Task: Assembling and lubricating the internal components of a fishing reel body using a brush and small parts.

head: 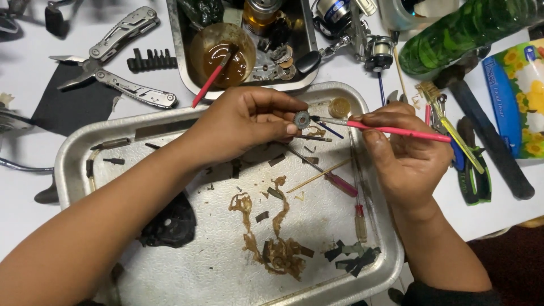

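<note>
My left hand (243, 122) pinches a small round grey metal ring (302, 119) between thumb and fingertips, held above a large dented metal tray (73, 153). My right hand (405, 156) grips a thin pink-handled brush (396, 131), and its tip touches the ring's right side. Brown greasy smears (277, 249) and dark scraps lie on the tray floor below both hands. A thin wooden stick (317, 176) and a small pink-handled screwdriver (334, 180) rest on the tray under the hands.
A smaller metal tray (178, 51) behind holds a cup of brown liquid (224, 54) with a second pink brush and small parts. A folding multi-tool (116, 56) lies at the back left. A fishing reel (354, 28), green bottle (470, 28), tissue pack (518, 96) and green-handled pliers (473, 175) sit right.
</note>
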